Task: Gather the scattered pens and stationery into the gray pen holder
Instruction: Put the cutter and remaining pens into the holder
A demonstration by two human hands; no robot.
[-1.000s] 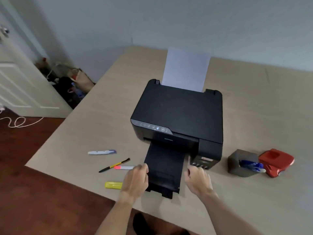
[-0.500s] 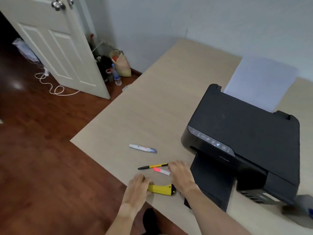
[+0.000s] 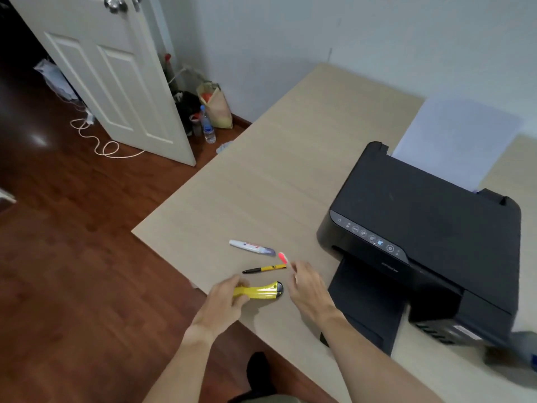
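Left hand (image 3: 225,301) grips the yellow cutter (image 3: 260,291) at lower centre; right hand (image 3: 306,283) pinches a pink-tipped pen (image 3: 283,258).

- One view only: your head camera, wide-angle.
- Faces forward and down, close over the table's (image 3: 261,181) near-left corner; printer (image 3: 430,228) at right.

We can read very little here. The black printer (image 3: 421,228) carries a small brand word on its front lip, under the control strip; it looks like "EPSON", though blur leaves us unsure. The white correction pen (image 3: 251,247) bears red and blue print too small to read. The yellow-and-black pen (image 3: 264,269) has illegible marks.
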